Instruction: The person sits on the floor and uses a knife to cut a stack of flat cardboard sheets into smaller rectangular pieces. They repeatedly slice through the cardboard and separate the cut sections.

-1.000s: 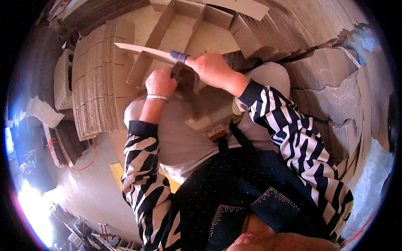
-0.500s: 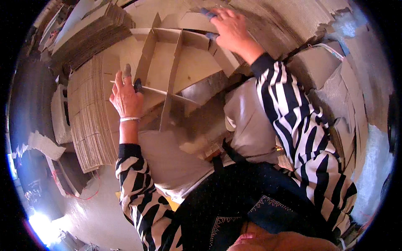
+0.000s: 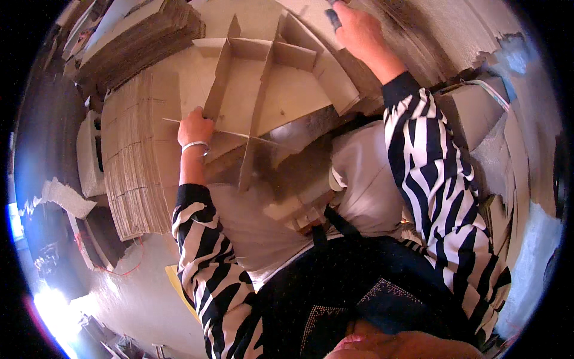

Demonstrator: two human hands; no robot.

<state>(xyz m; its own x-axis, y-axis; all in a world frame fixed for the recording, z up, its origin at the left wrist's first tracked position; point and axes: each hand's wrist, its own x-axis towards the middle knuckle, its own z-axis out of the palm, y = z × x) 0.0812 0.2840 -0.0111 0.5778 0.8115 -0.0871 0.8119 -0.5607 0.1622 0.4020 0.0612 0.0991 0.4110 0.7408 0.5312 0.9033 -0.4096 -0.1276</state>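
Note:
A grid of crossed cardboard divider strips (image 3: 261,96) stands over a flat board (image 3: 305,99) in front of me. My left hand (image 3: 196,127) is closed around the near left part of the grid, where one strip crosses; its fingertips are mostly hidden. Beyond the grid's right side, my right hand (image 3: 360,33) reaches out near a cardboard stack (image 3: 412,42). Dark covers show on its thumb and a finger, which are apart, and I see nothing held between them. On the grid's right end, a cardboard strip (image 3: 335,81) stands at an angle.
Stacked cardboard sheets (image 3: 131,155) stand left of the grid, with another pile (image 3: 140,45) behind them. A grey hollow block (image 3: 89,152) is at the far left. Folded cardboard (image 3: 472,107) lies to the right. My lap is just below the grid.
My right hand has moved off the grid's right end, up and to the right. My left hand's fingers, spread before, have closed on the grid. The right-end strip has swung outward.

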